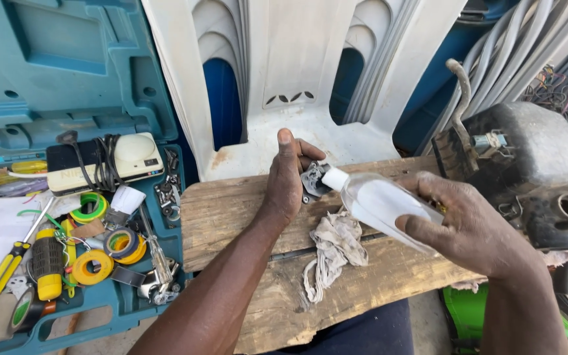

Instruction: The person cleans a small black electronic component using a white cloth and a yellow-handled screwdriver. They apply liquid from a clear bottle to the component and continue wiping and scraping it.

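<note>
Bottle point(379, 204) clamped in right hand point(468, 227); left hand point(287, 181) curled around small metal part point(313, 181).

Single head view, looking steeply down, close over wooden board point(244, 217).

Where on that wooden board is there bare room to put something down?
The wooden board is bare at its left end, between the tool case and the left hand, and along its near edge below the rag. The middle is crowded: the left hand holds a small metal part, the right hand a clear bottle.
</note>
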